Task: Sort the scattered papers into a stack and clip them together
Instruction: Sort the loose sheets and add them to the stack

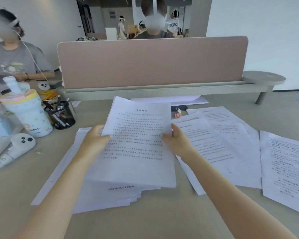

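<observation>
A printed sheet [136, 135] is held above the desk [162, 221], its long axis running near to far and leaning slightly right, text upright toward the viewer. Its left edge is pinched by the left hand [95, 137], thumb on top; its right edge is pinched by the right hand [176, 140], fingers curled behind. Both forearms are extended forward from the near edge. Beneath it, a loosely fanned stack of white paper [110, 195] lies flat. More printed sheets [231, 144] are spread overlapping to the right. A pink binder clip [178, 114] rests far of them.
</observation>
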Demonstrator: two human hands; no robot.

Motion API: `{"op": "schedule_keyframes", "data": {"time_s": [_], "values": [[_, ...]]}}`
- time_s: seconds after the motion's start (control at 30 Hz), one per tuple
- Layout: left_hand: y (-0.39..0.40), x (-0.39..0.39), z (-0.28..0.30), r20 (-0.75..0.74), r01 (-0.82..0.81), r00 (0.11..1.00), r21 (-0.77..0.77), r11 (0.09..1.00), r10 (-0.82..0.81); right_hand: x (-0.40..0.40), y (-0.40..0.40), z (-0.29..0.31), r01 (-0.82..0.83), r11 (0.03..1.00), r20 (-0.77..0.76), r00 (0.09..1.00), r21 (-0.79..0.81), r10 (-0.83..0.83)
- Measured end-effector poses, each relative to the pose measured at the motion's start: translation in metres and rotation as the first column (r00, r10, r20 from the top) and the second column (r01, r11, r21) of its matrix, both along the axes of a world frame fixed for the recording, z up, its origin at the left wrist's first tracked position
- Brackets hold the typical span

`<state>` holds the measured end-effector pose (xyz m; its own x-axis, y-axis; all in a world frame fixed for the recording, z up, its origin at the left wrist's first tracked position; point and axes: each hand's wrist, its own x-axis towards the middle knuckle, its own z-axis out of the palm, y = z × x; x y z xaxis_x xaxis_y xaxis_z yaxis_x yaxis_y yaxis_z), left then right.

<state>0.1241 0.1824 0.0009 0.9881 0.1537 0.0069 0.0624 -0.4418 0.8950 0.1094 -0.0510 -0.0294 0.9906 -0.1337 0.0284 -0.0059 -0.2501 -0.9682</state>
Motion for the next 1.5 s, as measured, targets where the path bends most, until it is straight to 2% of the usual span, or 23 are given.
{"op": "schedule_keyframes", "data": {"time_s": [0.07,0.13,0.27,0.33,0.43,0.53,0.63,0.7,0.77,0.83,0.9,1.0,1.13,1.2,1.3,1.43,1.5], "values": [[0.021,-0.003,-0.018,-0.096,-0.004,0.995,0.046,0.999,0.008,0.002,0.024,-0.019,-0.004,1.0,-0.046,0.999,0.013,0.004],[0.045,0.001,-0.035,-0.163,-0.029,0.985,0.129,0.991,0.05,0.0,0.041,-0.028,0.073,0.996,-0.094,0.993,0.056,-0.067],[0.098,0.013,-0.062,-0.201,-0.133,0.957,0.333,0.934,0.208,-0.006,0.052,-0.03,0.096,0.991,-0.201,0.977,0.089,-0.076],[0.116,0.007,-0.065,-0.216,-0.165,0.941,0.38,0.91,0.261,-0.008,0.05,-0.027,0.087,0.992,-0.282,0.958,0.088,-0.059],[0.122,0.0,-0.064,-0.199,-0.131,0.96,0.305,0.943,0.198,-0.01,0.054,-0.02,0.093,0.986,-0.309,0.95,0.14,-0.045],[0.111,0.003,-0.061,-0.156,-0.109,0.979,0.142,0.984,0.131,0.0,0.061,-0.027,0.1,0.963,-0.326,0.945,0.248,-0.015],[0.092,0.006,-0.057,-0.176,-0.078,0.981,0.058,0.995,0.087,-0.002,0.073,-0.026,0.039,0.964,-0.332,0.942,0.264,0.053],[0.083,0.007,-0.055,-0.186,-0.045,0.981,0.021,0.999,0.048,-0.001,0.073,-0.027,0.069,0.97,-0.332,0.943,0.232,0.012],[0.08,0.009,-0.056,-0.186,-0.026,0.982,0.024,0.999,0.03,-0.004,0.069,-0.025,0.119,0.986,-0.299,0.951,0.114,-0.08],[0.078,0.009,-0.061,-0.175,-0.008,0.984,0.108,0.994,0.027,-0.009,0.062,-0.026,0.156,0.987,-0.24,0.958,-0.028,-0.158],[0.076,0.007,-0.066,-0.171,0.008,0.985,0.163,0.987,0.02,-0.013,0.058,-0.027,0.165,0.984,-0.212,0.961,-0.07,-0.176],[0.071,0.007,-0.066,-0.177,0.036,0.984,0.081,0.996,-0.022,-0.011,0.058,-0.018,0.117,0.99,-0.271,0.958,0.079,-0.092],[0.072,0.005,-0.055,-0.236,-0.06,0.971,-0.063,0.996,0.044,-0.001,0.054,-0.007,0.071,0.959,-0.308,0.951,0.274,0.017],[0.076,0.004,-0.053,-0.247,-0.089,0.967,-0.086,0.992,0.065,0.001,0.049,-0.009,0.065,0.959,-0.292,0.956,0.276,0.02],[0.079,-0.003,-0.056,-0.279,-0.097,0.958,-0.073,0.993,0.073,-0.008,0.044,-0.018,0.161,0.965,-0.297,0.95,0.207,-0.095],[0.065,-0.014,-0.064,-0.282,-0.018,0.959,-0.061,0.998,0.0,-0.022,0.049,-0.031,0.111,0.956,-0.29,0.956,0.27,-0.029],[0.051,-0.019,-0.06,-0.296,0.026,0.955,-0.006,1.0,-0.027,-0.026,0.053,-0.026,0.078,0.954,-0.258,0.966,0.291,0.0]]}}
